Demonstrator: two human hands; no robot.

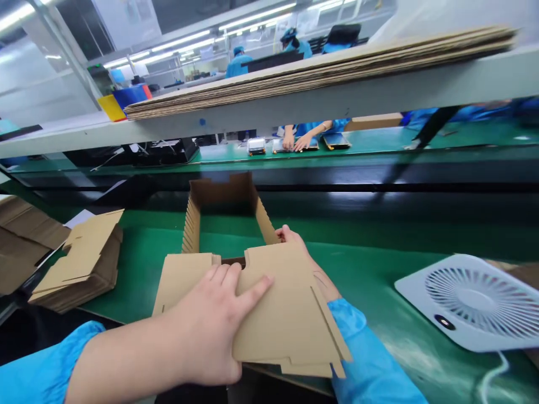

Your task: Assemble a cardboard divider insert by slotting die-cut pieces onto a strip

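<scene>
Flat, die-cut cardboard blanks (286, 314) lie stacked in front of me, with slots and notched edges. My left hand (219, 320) rests across them, its fingers hooked over the far edge at a notch and its thumb extended on the top sheet. Beyond stands a cardboard frame (223, 188) with upright walls, green surface visible inside it; its left wall has a row of notches. My right hand (292, 238) is at the near end of the frame's right wall, fingers curled. The blanks hide part of that hand, and exactly what it grips is unclear.
More folded cardboard (90, 252) is piled at left on the green work surface (357, 269). A white fan (475, 300) with a cable lies at right. Cardboard sheets (320, 73) rest on the shelf (269, 112) overhead. Across the bench, a co-worker's hands (301, 140) touch flat devices.
</scene>
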